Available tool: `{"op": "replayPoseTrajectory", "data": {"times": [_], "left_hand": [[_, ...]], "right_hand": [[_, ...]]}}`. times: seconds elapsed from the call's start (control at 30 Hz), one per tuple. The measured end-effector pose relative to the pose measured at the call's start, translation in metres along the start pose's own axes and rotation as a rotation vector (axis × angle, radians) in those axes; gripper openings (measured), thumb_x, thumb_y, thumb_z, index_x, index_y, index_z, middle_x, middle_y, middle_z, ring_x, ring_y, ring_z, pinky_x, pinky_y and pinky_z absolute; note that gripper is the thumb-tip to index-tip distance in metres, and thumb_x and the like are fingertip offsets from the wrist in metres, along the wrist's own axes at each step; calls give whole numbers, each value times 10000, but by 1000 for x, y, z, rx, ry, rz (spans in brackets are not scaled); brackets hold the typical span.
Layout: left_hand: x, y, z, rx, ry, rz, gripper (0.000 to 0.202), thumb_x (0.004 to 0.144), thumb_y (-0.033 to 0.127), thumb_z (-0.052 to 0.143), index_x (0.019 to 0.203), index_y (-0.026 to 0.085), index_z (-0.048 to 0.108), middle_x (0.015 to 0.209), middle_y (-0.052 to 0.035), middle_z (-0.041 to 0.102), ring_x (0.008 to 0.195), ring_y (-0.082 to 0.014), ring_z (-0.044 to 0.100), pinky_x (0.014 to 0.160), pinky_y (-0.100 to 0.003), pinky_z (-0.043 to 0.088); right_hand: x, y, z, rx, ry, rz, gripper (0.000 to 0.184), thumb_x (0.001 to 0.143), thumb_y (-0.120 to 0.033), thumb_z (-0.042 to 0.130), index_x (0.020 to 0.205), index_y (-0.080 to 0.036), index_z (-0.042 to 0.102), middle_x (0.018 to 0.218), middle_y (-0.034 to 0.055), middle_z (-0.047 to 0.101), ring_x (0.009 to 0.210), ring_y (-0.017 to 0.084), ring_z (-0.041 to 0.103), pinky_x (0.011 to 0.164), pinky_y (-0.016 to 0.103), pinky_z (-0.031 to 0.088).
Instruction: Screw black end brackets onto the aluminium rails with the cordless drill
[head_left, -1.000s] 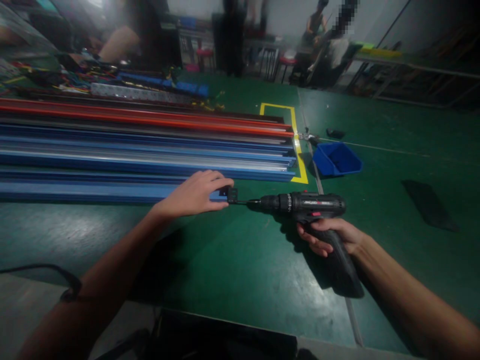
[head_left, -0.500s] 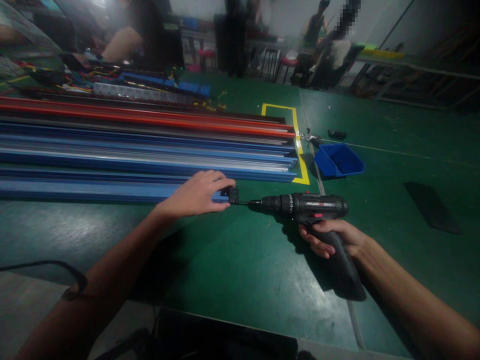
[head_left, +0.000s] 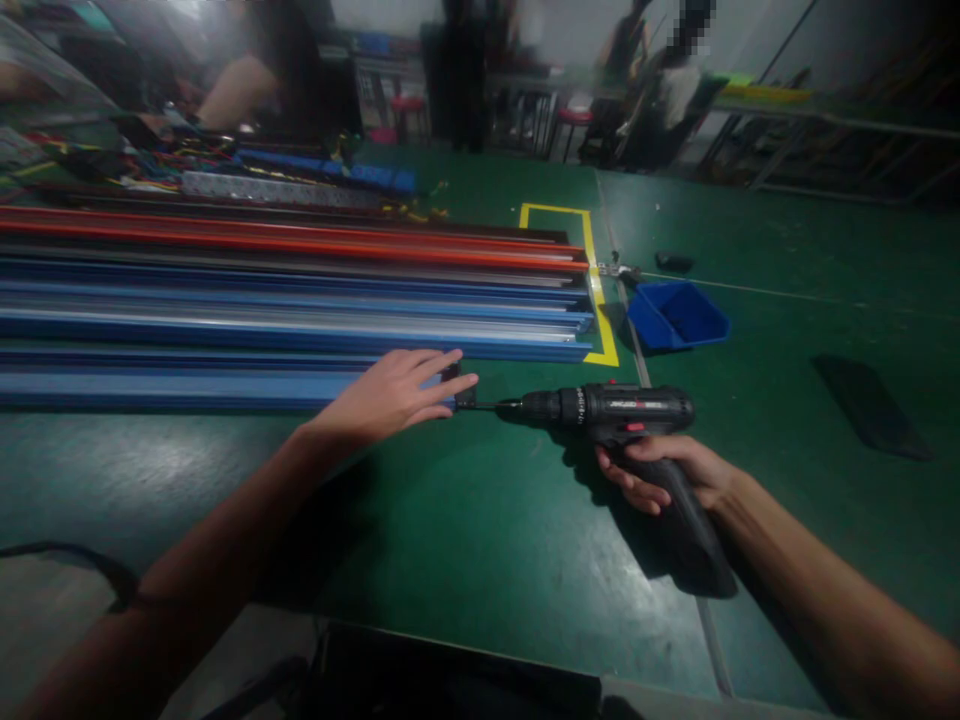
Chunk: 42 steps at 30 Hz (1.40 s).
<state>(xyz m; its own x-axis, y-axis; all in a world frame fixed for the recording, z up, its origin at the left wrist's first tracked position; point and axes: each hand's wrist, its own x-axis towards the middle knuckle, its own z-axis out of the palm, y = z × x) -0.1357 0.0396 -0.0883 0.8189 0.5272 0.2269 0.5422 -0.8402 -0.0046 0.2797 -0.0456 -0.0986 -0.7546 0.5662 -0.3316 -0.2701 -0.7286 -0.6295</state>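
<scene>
Lying at the far left of the green tabletop (head_left: 465, 540), a tangle of thin coloured wires (head_left: 161, 160) is blurred, and behind it there is a bare forearm of a co-worker (head_left: 240, 90). Nearer to the person, long orange-red metal profiles (head_left: 300, 235) and a group of long blue metal profiles (head_left: 300, 305) run side by side from the left edge towards the middle. Their right ends lie near a yellow tape outline (head_left: 604, 340) on the tabletop. One separate blue metal profile (head_left: 187, 388) is lying in front of this group. The left hand (head_left: 390, 390) rests over the right end of this profile; its fingers are straight and a little apart, and I cannot tell if they grip it. Partly under these fingers, at the profile's end, is a small black end piece (head_left: 469, 394). The thin dark bit (head_left: 487, 405) of a black cordless drill (head_left: 634, 405) points to the left and reaches this end piece; the exact contact is too small to see. The right hand (head_left: 667, 475) holds the drill, with its fingers wrapped around the handle (head_left: 694, 540). Behind the drill stands an angular blue plastic bin (head_left: 679, 315), and at the far right a dark flat plate (head_left: 870, 405) lies on the tabletop.
</scene>
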Motion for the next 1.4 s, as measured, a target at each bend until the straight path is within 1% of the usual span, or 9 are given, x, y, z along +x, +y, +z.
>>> {"op": "replayPoseTrajectory", "data": {"times": [0.1,0.3,0.5,0.7,0.93,1.07,1.27,1.4], "left_hand": [[1,-1,0,14,-6,9,482,1048,393,519,1519,290,507,1579,-186,475,1363,-364,533,1057,-568,484],[4,-2,-1,32,-32,34,471,1062,396,472,1518,286,508,1551,-204,487,1334,-361,531,1037,-562,486],[5,0,-3,10,-15,24,447,1064,380,471,1496,288,534,1530,-193,509,1330,-339,531,1049,-535,475],[4,2,-1,-7,7,19,442,1062,393,471,1474,262,563,1519,-212,513,1336,-363,530,1046,-555,473],[5,3,-2,-16,17,4,417,1053,389,496,1439,267,597,1511,-202,526,1330,-346,541,1055,-554,469],[6,3,-3,-1,14,16,420,1056,395,487,1442,267,593,1508,-203,529,1315,-342,548,1038,-545,482],[6,2,-1,10,15,23,427,1064,398,462,1448,258,584,1512,-205,524,1314,-347,544,1035,-540,479],[5,2,0,13,17,18,422,1062,393,468,1450,271,581,1512,-196,526,1316,-339,543,1043,-531,475]], "right_hand": [[0,-1,2,17,22,10,261,929,-236,667,1087,-30,697,824,74,665,466,49,550,536,198,574],[0,-4,5,39,55,12,275,919,-243,670,1072,-18,704,799,84,673,447,56,554,511,200,572],[-1,-7,6,67,95,38,283,917,-246,646,1082,-23,699,804,96,682,445,59,548,502,199,578],[-1,-11,9,64,133,55,290,897,-239,647,1074,-14,696,796,103,680,424,62,536,481,202,574],[0,-8,5,-7,90,16,259,909,-266,661,1028,-40,706,865,145,730,456,78,570,478,207,577],[-1,-6,3,-15,99,18,255,905,-261,668,1023,-39,709,843,126,716,455,79,571,487,214,580],[-1,-5,3,-9,87,17,234,903,-253,686,1012,-48,715,768,62,667,441,68,559,501,215,582],[-1,-4,3,9,83,15,240,902,-245,695,1020,-38,722,754,53,662,441,64,560,505,211,582]]}}
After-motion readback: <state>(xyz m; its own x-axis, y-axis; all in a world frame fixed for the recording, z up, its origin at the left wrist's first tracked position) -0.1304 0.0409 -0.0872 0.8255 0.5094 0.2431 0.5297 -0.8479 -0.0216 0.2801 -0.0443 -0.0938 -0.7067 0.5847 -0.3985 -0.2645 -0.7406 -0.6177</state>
